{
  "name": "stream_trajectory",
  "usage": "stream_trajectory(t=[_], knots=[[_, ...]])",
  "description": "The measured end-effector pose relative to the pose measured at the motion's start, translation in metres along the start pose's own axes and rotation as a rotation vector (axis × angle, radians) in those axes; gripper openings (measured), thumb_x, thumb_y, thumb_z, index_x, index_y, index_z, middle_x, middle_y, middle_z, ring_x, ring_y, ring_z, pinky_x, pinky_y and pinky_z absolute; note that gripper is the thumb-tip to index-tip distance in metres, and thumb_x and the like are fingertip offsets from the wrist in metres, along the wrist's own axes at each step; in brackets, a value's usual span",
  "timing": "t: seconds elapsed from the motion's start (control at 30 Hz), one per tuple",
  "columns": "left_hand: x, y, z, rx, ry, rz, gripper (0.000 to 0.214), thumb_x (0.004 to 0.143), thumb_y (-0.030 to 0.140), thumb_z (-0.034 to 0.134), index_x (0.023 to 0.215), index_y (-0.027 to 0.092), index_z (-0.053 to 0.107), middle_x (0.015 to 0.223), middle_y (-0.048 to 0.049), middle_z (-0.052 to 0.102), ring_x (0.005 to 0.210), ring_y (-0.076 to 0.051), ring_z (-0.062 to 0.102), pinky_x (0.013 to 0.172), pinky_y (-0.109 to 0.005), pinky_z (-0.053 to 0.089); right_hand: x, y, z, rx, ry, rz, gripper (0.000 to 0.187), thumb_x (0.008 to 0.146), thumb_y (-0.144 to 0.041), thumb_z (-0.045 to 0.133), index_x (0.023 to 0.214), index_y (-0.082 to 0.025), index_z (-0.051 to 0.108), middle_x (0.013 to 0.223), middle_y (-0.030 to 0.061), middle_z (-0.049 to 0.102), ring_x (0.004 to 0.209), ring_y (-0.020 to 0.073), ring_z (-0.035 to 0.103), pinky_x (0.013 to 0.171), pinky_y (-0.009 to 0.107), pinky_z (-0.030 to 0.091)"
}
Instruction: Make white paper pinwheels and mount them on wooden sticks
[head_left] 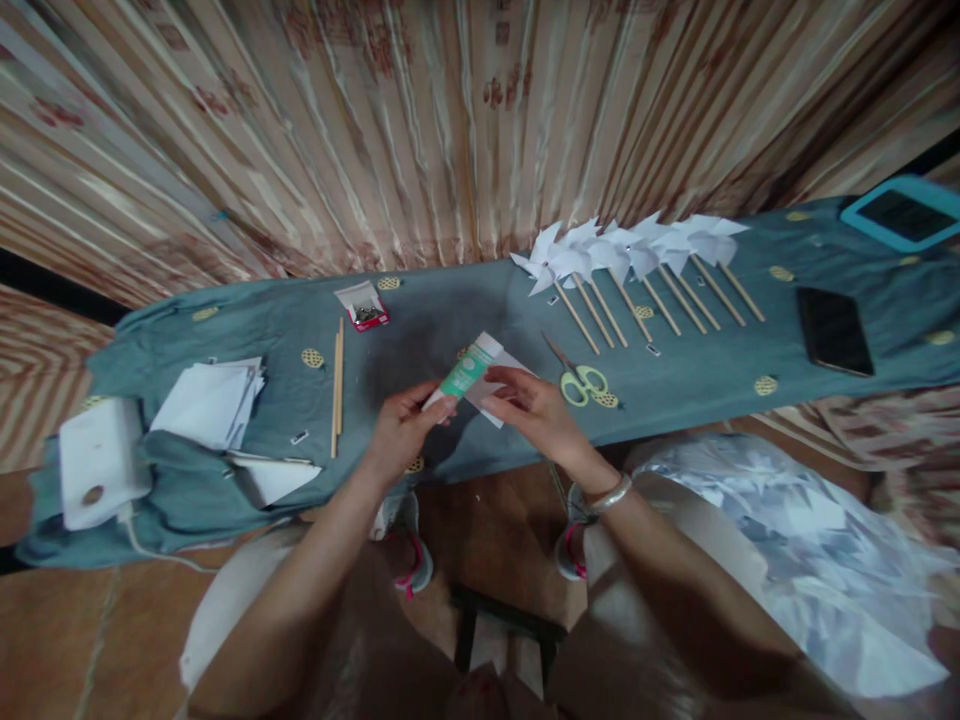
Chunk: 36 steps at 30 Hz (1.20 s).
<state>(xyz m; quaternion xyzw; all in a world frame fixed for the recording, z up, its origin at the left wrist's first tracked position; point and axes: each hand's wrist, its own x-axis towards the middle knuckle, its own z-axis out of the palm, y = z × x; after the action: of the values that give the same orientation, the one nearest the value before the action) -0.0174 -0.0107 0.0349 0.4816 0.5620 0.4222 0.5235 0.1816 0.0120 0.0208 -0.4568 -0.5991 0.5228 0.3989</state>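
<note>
My left hand [409, 422] is closed around the lower end of a flat, green-and-white packet [466, 370], which tilts up to the right over the table. A piece of white paper [491, 407] shows beside and partly behind it. The fingers of my right hand [536, 410] are bent and pinch at this paper, close to the packet's right side. The fingertips hide part of the paper. Just right of my right hand lie scissors [581, 383] with light green handles. A small red-and-white box [364, 305] with little metal pieces stands open beyond my left hand.
Several white paper pinwheels [637, 250] on wooden sticks lie in a row at the back right. Two sticks [337, 390], a paper stack [210, 400] and a white device [101, 465] are left. A phone [834, 330] and blue-framed tablet [904, 213] lie right.
</note>
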Motion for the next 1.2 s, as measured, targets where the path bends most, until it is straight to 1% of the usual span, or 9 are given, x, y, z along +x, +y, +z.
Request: stream_trajectory(t=[0.13,0.37,0.47,0.6,0.73,0.83,1.0,1.13,1.2], knots=[[-0.007,0.009,0.024,-0.167,-0.135,-0.050,0.045,0.065,0.056,0.081,0.083,0.015,0.078,0.072,-0.0015,0.068,0.066,-0.013,0.057,0.064,-0.024,0.045,-0.001,-0.004,0.008,0.416,-0.101,0.170,0.037,0.066,-0.048,0.084,0.089,-0.021,0.076,0.083,0.0003,0.075,0.075,0.0161,0.066,0.076,0.031,0.053],[0.000,0.006,0.029,-0.203,-0.068,-0.094,0.049,0.065,0.051,0.082,0.097,0.014,0.074,0.081,-0.0043,0.073,0.064,-0.013,0.061,0.059,-0.024,0.045,0.008,-0.003,0.001,0.686,0.044,0.238,0.029,0.062,-0.042,0.089,0.072,-0.020,0.074,0.072,-0.0026,0.072,0.068,0.0109,0.062,0.070,0.026,0.050],[0.007,0.001,0.014,0.025,0.042,-0.014,0.043,0.067,0.050,0.079,0.092,0.016,0.069,0.071,-0.0008,0.068,0.059,-0.014,0.059,0.055,-0.024,0.043,0.015,0.000,-0.011,0.815,0.178,0.297,0.032,0.060,-0.042,0.091,0.075,-0.020,0.072,0.072,-0.0033,0.071,0.062,0.0084,0.061,0.057,0.021,0.048],[0.022,-0.006,-0.016,0.628,0.191,0.178,0.024,0.075,0.039,0.074,0.089,0.019,0.070,0.073,-0.0002,0.064,0.067,-0.017,0.059,0.067,-0.030,0.048,0.019,0.002,-0.021,0.918,0.199,0.368,0.043,0.053,-0.048,0.093,0.074,-0.019,0.068,0.065,-0.0042,0.068,0.055,0.0068,0.060,0.048,0.016,0.047],[0.039,-0.013,-0.030,0.966,0.167,0.303,0.026,0.079,0.023,0.068,0.105,0.019,0.071,0.110,-0.0091,0.067,0.100,-0.025,0.064,0.089,-0.038,0.051,0.019,0.004,-0.022,0.935,0.169,0.383,0.040,0.058,-0.045,0.092,0.075,-0.019,0.068,0.065,-0.0042,0.069,0.053,0.0055,0.060,0.046,0.013,0.047],[0.048,-0.018,-0.026,1.075,0.139,0.367,0.032,0.082,0.023,0.066,0.114,0.018,0.069,0.116,-0.0108,0.065,0.109,-0.027,0.061,0.097,-0.040,0.050,0.020,0.006,-0.024,0.889,0.141,0.384,0.034,0.061,-0.037,0.091,0.081,-0.017,0.072,0.068,-0.0022,0.071,0.054,0.0053,0.060,0.049,0.013,0.049],[0.050,-0.015,-0.017,1.154,0.200,0.458,0.037,0.086,0.030,0.063,0.122,0.022,0.065,0.125,-0.0108,0.063,0.116,-0.031,0.056,0.097,-0.048,0.047,0.020,0.003,-0.030,0.788,0.188,0.350,0.032,0.063,-0.041,0.087,0.083,-0.018,0.076,0.069,-0.0010,0.072,0.055,0.0070,0.060,0.055,0.017,0.052],[0.039,-0.011,-0.002,1.084,0.266,0.636,0.035,0.092,0.026,0.053,0.125,0.027,0.062,0.134,-0.0085,0.061,0.123,-0.030,0.052,0.100,-0.049,0.043,0.020,-0.001,-0.032,0.591,0.277,0.296,0.027,0.066,-0.045,0.083,0.074,-0.020,0.074,0.068,-0.0001,0.070,0.058,0.0087,0.057,0.050,0.019,0.045],[0.031,-0.014,0.009,1.053,0.165,0.732,0.034,0.093,0.022,0.050,0.125,0.028,0.061,0.131,-0.0081,0.063,0.123,-0.029,0.053,0.100,-0.049,0.043,0.022,0.000,-0.033,0.465,0.319,0.256,0.024,0.069,-0.044,0.079,0.070,-0.021,0.072,0.066,-0.0003,0.068,0.055,0.0088,0.052,0.047,0.021,0.040]])
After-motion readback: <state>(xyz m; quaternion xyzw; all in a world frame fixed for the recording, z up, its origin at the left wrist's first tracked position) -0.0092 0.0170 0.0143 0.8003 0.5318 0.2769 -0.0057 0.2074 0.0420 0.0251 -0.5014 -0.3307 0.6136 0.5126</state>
